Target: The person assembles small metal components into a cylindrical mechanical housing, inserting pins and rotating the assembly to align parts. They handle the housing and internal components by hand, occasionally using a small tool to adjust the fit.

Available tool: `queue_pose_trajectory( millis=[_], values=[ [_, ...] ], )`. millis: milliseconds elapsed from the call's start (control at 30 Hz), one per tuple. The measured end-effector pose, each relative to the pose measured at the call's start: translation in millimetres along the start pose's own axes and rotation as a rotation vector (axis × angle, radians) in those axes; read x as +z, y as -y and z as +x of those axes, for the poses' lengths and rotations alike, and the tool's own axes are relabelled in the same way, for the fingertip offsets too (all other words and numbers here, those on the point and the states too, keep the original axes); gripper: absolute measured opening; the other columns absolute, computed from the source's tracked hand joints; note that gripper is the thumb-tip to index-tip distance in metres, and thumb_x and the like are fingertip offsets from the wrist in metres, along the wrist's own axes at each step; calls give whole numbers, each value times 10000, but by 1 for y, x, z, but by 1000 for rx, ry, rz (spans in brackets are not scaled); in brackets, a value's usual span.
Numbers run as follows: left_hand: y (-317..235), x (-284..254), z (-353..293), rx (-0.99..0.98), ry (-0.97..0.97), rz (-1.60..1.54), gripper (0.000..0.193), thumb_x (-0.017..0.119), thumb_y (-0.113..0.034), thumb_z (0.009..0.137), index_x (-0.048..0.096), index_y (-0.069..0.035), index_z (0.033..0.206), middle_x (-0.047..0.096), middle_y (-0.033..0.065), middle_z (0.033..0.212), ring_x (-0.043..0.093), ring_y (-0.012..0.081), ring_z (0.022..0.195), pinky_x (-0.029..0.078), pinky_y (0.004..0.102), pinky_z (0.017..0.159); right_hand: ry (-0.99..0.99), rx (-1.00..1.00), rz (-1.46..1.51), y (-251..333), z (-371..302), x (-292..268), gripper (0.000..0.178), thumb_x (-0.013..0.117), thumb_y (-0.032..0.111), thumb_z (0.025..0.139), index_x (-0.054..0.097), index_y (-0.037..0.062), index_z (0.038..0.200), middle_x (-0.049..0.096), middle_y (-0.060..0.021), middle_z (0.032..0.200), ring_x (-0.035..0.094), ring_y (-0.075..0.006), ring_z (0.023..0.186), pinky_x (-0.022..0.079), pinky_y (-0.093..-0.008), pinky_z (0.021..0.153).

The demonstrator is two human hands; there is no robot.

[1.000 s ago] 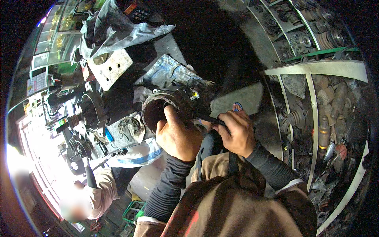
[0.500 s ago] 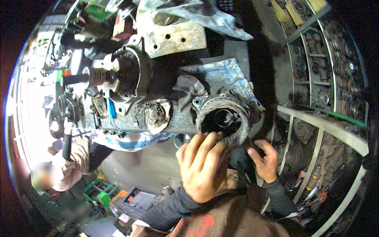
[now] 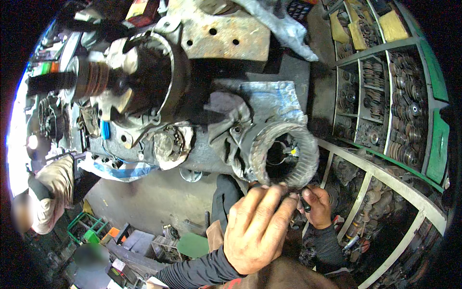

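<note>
A round housing with a wound, stator-like ring (image 3: 260,149) stands at the table's near edge, its wide opening facing up toward me. Loose metal parts and a small yellow spot show inside the bore. At the ring's near rim, my left hand (image 3: 255,226) has its fingers bent and closed against the lower edge, fingertips partly hidden. Just to the right, my right hand (image 3: 318,208) pinches a small dark piece (image 3: 304,202), too small to name. A grey rag (image 3: 228,108) lies behind and left of the housing.
A large machine with a ribbed pulley and shaft (image 3: 94,79) fills the table's left. Behind it lies a drilled metal plate (image 3: 252,36). A bearing-like round part (image 3: 168,142) sits mid-table. Right are a pale metal frame (image 3: 385,178) and part-filled shelves (image 3: 404,101). A person (image 3: 53,192) works at left.
The view has shifted, coming closer over the table. My right hand has moved in toward the ring and closed on a small dark piece; my left hand stays at the near rim.
</note>
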State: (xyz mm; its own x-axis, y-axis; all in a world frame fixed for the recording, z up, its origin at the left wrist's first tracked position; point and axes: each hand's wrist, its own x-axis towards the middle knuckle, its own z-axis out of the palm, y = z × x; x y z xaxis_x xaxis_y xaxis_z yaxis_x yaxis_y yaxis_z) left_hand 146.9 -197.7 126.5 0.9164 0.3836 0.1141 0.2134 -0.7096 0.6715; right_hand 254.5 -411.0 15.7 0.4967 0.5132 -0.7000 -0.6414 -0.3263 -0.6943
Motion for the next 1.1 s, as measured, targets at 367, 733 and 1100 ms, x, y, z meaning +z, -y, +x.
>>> queue_pose_trajectory(
  millis=[367,733,1100],
  values=[
    [37,24,15,-375,-138,-304,1031,1014,-193,633,483,42,1485,552,256,1463,584,376,1319,499,445,1081,-404,-635,-684,-12,4,21,296,864,78,837,713,-27,1069,735,-164,993,702,-284,898,540,-371,841],
    [-13,-16,50,59,322,82,366,650,-131,855,672,10,1192,674,191,1200,630,349,1191,526,416,1014,-96,-331,-482,-24,-9,-3,339,712,205,1021,704,-73,1216,760,-206,1065,731,-293,990,555,-384,916],
    [49,43,127,86,924,441,200,715,-199,797,774,-19,862,745,248,852,755,423,846,616,487,750,-239,-680,-474,-22,2,17,349,722,233,969,722,-32,1197,725,-210,947,704,-360,817,561,-429,754]
  ],
)
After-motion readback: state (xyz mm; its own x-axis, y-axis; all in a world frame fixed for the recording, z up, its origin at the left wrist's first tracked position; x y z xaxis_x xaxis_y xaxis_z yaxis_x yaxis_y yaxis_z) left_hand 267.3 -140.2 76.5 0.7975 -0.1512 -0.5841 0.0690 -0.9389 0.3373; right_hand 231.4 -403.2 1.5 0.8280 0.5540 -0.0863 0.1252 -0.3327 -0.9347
